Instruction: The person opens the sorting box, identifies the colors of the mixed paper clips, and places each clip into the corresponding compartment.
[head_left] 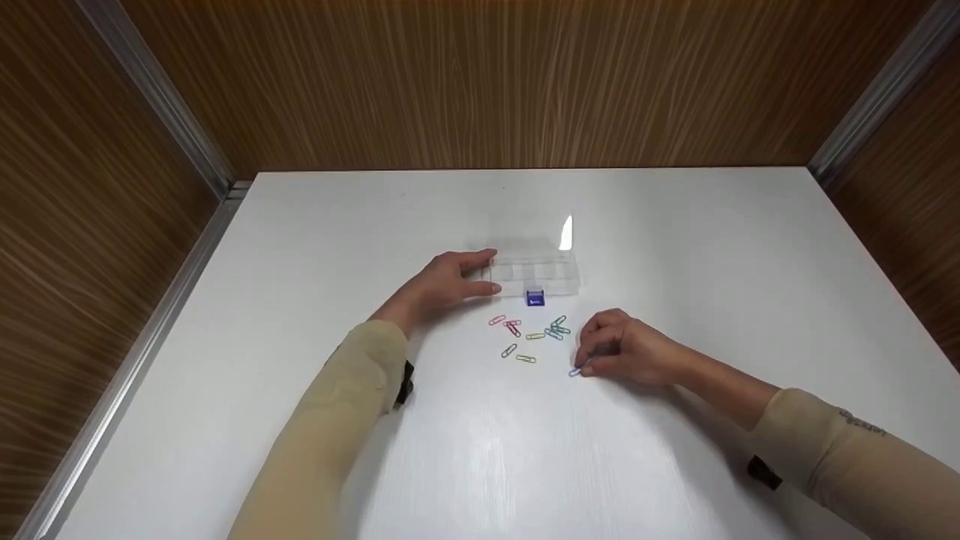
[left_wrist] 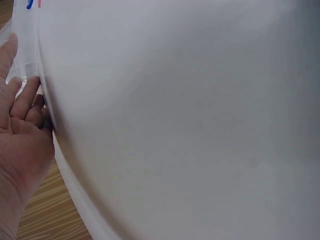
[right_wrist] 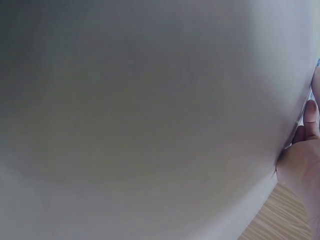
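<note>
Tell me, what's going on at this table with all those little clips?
A person sits at a white table. Their left hand rests against the left end of a clear plastic compartment box, which has a small blue latch at the front. Their right hand pinches a blue paper clip at the tabletop. A loose scatter of coloured paper clips lies between the hands, just in front of the box.

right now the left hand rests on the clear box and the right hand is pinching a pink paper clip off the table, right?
Not quite. The left hand does rest on the clear box, but the paper clip at the right hand is blue, not pink. The head view shows it at the fingertips on the white table.
</note>
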